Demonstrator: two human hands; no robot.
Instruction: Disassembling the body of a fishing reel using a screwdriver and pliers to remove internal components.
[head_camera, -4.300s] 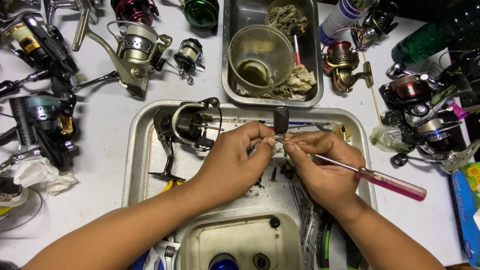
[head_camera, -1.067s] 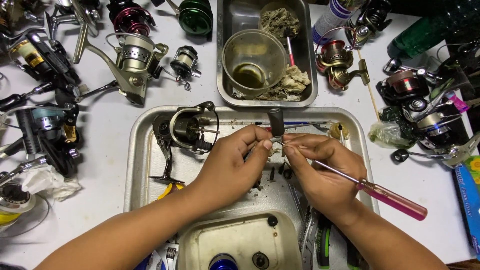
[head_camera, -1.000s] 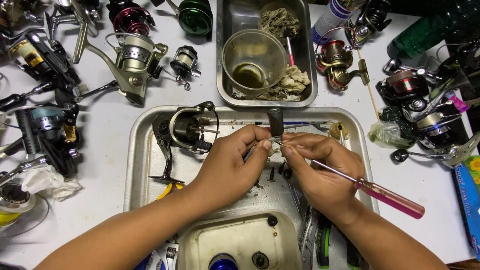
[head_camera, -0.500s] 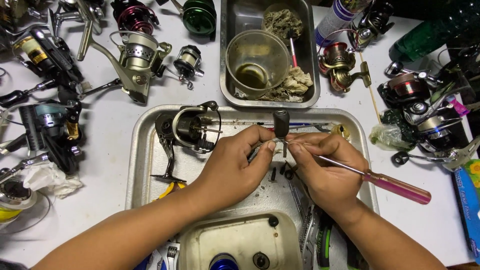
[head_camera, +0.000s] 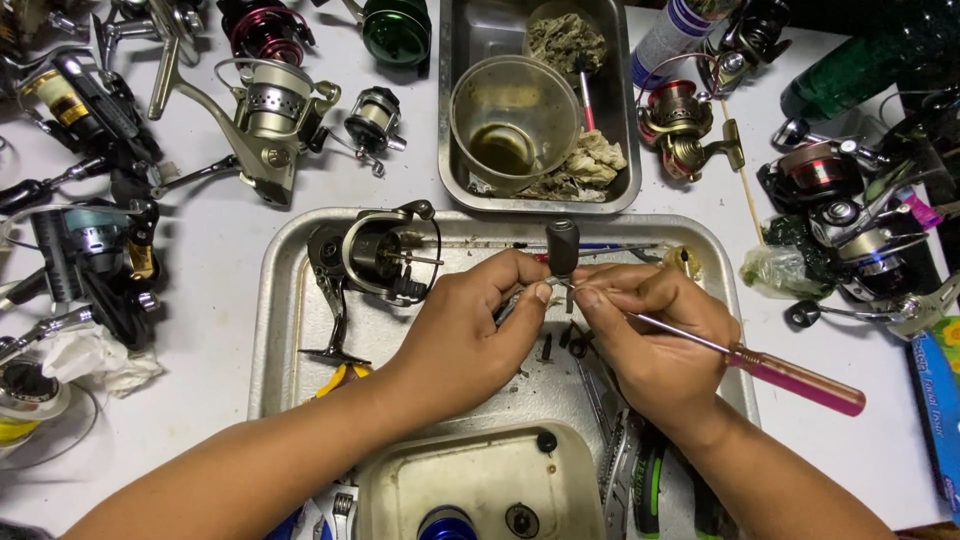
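Observation:
Over a metal tray (head_camera: 285, 330), my left hand (head_camera: 470, 335) pinches a reel handle with a dark knob (head_camera: 562, 247) that stands upright above my fingertips. My right hand (head_camera: 655, 335) grips a screwdriver with a pink handle (head_camera: 795, 380); its thin shaft runs left to where the two hands meet. Just left of my left hand, a dark spinning reel body (head_camera: 370, 255) lies in the tray. Small dark screws and parts (head_camera: 560, 345) lie under the hands.
A second steel tray (head_camera: 450, 110) behind holds a clear cup (head_camera: 512, 120) and dirty rags. Several fishing reels crowd the white table on both sides, such as a silver one (head_camera: 265, 115) and a gold one (head_camera: 685, 125). A cream plastic tub (head_camera: 470, 485) sits at the front.
The view has shifted slightly. My hands stay together at the handle, and the screwdriver's pink handle has tilted a little.

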